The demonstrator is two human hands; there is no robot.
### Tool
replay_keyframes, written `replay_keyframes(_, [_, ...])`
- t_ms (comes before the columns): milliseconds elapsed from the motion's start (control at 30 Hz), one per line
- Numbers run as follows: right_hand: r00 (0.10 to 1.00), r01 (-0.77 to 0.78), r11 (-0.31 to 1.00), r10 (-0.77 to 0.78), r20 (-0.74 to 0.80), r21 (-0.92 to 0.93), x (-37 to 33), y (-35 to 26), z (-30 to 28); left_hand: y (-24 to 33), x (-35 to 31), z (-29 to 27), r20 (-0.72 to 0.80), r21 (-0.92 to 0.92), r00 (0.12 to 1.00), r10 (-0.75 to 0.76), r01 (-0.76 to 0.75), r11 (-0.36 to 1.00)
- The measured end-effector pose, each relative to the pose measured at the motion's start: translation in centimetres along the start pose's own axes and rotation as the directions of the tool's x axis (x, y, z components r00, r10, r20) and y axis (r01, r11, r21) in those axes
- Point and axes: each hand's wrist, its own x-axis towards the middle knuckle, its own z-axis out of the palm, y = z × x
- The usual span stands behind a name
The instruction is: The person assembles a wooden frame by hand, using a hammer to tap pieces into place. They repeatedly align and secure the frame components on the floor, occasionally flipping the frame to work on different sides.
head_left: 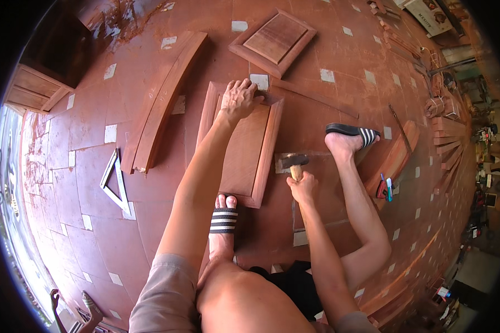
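Observation:
A reddish framed wooden panel (243, 152) lies flat on the floor before me. My left hand (240, 100) is on its far end, fingers curled over the top rail. In my right hand (304, 187) is a hammer (296, 166), gripped by its pale wooden handle. The dark hammer head is just right of the panel, apart from it. My left foot (223, 219), in a striped slide sandal, is at the panel's near edge. A thin wooden strip (316, 100) runs along the floor from the panel's far right corner.
Another wooden panel (273, 39) lies farther off. Long curved beams (164, 102) and a white triangular frame (115, 183) are at left. To the right are my other foot (344, 141), a curved wood piece (397, 158), pens (389, 188) and stacked wood (449, 150). A cabinet (36, 89) stands far left.

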Motion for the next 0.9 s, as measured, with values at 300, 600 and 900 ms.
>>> replay_keyframes(300, [0.978, -0.004, 0.98, 0.045, 0.202, -0.2, -4.9, 1.6, -0.3, -1.0, -1.4, 3.5, 0.26, 0.072, 0.96, -0.099, 0.083, 0.994])
replay_keyframes(600, [0.992, -0.114, 0.993, 0.116, 0.048, -0.038, -8.3, 1.9, 2.1, -0.1, -21.6, -2.2, 0.092, 0.041, 0.939, -0.333, 0.33, 0.943])
replay_keyframes(900, [0.987, -0.16, 0.987, 0.159, 0.034, -0.001, -10.6, -0.8, 5.1, -0.5, -29.8, -2.0, 0.047, -0.104, 0.914, -0.402, 0.405, 0.908])
